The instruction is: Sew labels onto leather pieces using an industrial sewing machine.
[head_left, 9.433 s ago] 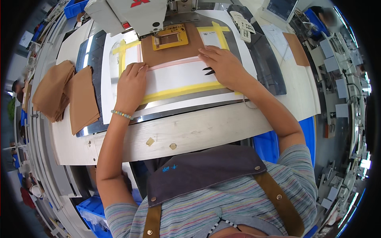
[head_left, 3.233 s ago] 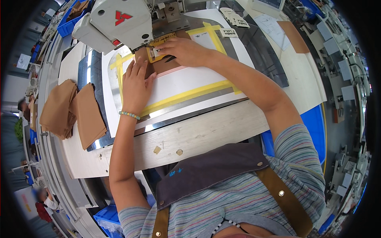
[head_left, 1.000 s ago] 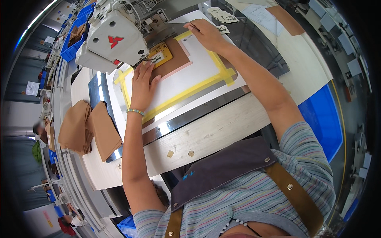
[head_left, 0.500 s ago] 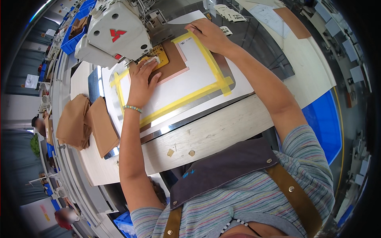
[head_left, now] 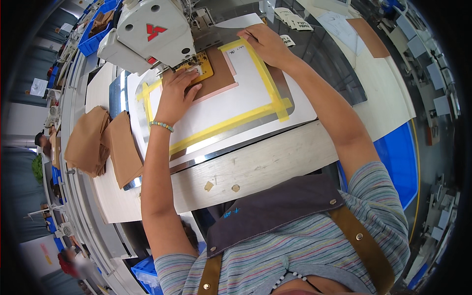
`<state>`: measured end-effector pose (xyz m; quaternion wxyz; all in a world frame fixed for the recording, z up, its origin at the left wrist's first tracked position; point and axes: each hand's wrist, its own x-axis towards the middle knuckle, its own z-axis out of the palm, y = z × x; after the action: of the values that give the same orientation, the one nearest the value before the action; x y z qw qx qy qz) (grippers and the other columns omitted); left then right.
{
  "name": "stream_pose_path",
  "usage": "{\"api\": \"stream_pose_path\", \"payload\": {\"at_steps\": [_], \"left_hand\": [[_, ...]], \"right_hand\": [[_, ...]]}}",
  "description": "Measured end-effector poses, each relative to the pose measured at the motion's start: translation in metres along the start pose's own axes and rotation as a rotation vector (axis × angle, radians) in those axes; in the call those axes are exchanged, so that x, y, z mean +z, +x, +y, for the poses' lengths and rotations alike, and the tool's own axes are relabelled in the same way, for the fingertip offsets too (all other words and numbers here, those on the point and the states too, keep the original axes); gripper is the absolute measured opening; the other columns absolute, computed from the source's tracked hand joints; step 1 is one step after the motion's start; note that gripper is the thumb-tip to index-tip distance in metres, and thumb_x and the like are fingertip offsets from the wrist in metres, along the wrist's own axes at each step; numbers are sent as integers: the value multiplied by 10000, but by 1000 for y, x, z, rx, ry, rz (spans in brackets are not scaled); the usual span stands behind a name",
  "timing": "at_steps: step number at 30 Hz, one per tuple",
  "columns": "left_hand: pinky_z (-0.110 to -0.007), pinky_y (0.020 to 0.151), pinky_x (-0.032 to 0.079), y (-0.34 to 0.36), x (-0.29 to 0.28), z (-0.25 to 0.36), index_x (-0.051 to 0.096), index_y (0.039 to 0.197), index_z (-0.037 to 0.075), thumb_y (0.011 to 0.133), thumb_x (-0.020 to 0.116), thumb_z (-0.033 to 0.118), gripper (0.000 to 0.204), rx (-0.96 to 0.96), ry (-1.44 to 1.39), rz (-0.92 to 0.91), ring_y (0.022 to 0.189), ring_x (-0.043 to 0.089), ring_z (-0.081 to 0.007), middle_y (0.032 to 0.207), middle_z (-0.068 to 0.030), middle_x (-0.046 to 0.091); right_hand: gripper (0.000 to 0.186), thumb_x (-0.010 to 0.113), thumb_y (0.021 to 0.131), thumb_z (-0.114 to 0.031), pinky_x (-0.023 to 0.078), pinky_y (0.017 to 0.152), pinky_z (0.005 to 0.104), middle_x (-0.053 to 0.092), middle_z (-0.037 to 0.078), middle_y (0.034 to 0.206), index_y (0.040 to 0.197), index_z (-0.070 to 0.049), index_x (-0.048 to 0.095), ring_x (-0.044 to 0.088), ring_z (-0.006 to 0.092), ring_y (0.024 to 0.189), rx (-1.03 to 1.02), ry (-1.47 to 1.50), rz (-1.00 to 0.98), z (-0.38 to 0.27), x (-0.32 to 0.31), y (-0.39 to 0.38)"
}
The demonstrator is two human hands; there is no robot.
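Note:
My left hand (head_left: 179,93) lies flat beneath the sewing machine head (head_left: 147,37), fingers stretched over a brown panel (head_left: 219,81) and the near edge of a yellow plate (head_left: 205,67). A beaded bracelet circles that wrist. Pink strips edge the panel, which rests on a white sheet (head_left: 231,105) framed with yellow tape (head_left: 221,123). At the far right part of this frame, my right hand (head_left: 265,44) has its fingers bent and pressed together on the tape. What they pinch, if anything, is hidden. The machine's needle area is partly covered by its metal parts.
Stacked brown pieces (head_left: 88,142) lie left of the sheet, beside another brown pile (head_left: 125,150). White printed labels (head_left: 293,20) sit beyond my right hand. A blue bin (head_left: 398,162) stands below the table's right edge; a blue crate (head_left: 93,39) is at far left.
The whole view has shifted and turned slightly. Both hands keep nearly the same places on the taped sheet, and nothing has been picked up or let go.

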<state>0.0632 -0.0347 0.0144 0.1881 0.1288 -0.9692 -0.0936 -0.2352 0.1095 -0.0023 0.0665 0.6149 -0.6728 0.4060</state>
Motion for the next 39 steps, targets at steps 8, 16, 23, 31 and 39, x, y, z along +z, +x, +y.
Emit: {"api": "stream_pose_path", "payload": {"at_steps": [8,16,23,31,39], "left_hand": [[-432,1144,408,6,8,-8,692,1259,17,970,665,175,330,-1,-61,56,1360,518,-380,1349,-154,666],[-424,1098,440,-5,14,-35,689,1214,-32,970,644,151,309,-212,-75,179,1240,590,-391,1316,-187,669],[-473,1125,417,-28,15,-63,659,1292,-23,974,644,252,420,-375,196,219,1288,543,-426,1382,-205,628],[-500,1080,431,-38,30,-53,659,1299,-6,1024,571,305,425,-322,408,214,1284,544,-429,1440,-208,579],[-399,840,553,-20,9,2,657,1302,-4,969,649,160,371,-571,126,144,970,662,-316,1201,-187,678]], "right_hand": [[314,540,1051,-272,475,989,430,686,159,1139,1140,-14,696,595,351,1132,-11,-4,17,-2,2,1],[313,560,1036,-263,489,950,459,698,192,1068,1077,13,702,609,386,1079,-31,32,71,3,4,0],[332,548,1044,-274,490,957,454,699,187,1089,1090,13,708,610,385,1089,-36,15,63,8,5,0],[325,548,1047,-277,490,940,468,680,188,1048,1067,15,690,605,388,1071,-20,20,35,4,8,1],[299,532,1063,-242,469,1007,409,668,133,1179,1174,-17,694,578,316,1169,-21,60,-151,-32,-13,4]]}}
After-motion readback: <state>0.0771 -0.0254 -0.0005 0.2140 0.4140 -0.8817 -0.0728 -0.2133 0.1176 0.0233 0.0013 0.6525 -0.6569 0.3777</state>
